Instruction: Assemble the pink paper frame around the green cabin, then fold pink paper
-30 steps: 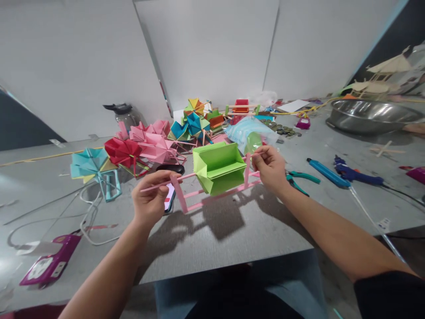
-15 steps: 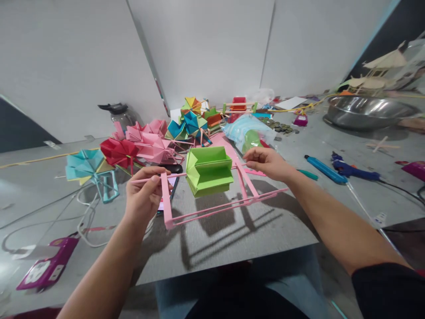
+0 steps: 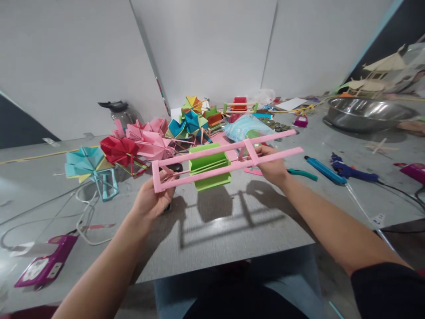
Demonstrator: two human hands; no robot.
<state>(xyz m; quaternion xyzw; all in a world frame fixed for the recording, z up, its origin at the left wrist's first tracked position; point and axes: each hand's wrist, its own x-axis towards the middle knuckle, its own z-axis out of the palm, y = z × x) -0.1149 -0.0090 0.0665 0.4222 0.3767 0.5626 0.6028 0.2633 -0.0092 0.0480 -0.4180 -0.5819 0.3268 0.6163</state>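
Note:
Between my two hands a pink paper frame point(image 3: 279, 155) hangs over the table, its long rails facing me. Behind the rails sits a folded light-green paper wheel point(image 3: 212, 182) on a thin pink rod. Fingers of my left hand point(image 3: 151, 199) are closed around the frame's left end near the rod's tip; the fingertips are partly behind the pink strips. My right hand point(image 3: 274, 167) grips the frame by its crossbar on the right, with some fingers hidden behind the rail.
Folded pink wheels point(image 3: 152, 144), a red wheel point(image 3: 117, 150) and a light-blue wheel point(image 3: 86, 164) lie at left. Pliers point(image 3: 302, 173), a blue cutter point(image 3: 325, 170), a glue gun point(image 3: 353, 172) and a metal bowl point(image 3: 368, 117) are at right. A purple power strip point(image 3: 49, 261) lies front left.
The pink frame has been tipped up, so its long rails now cross in front of the green wheel instead of below it. Both hands have turned with it.

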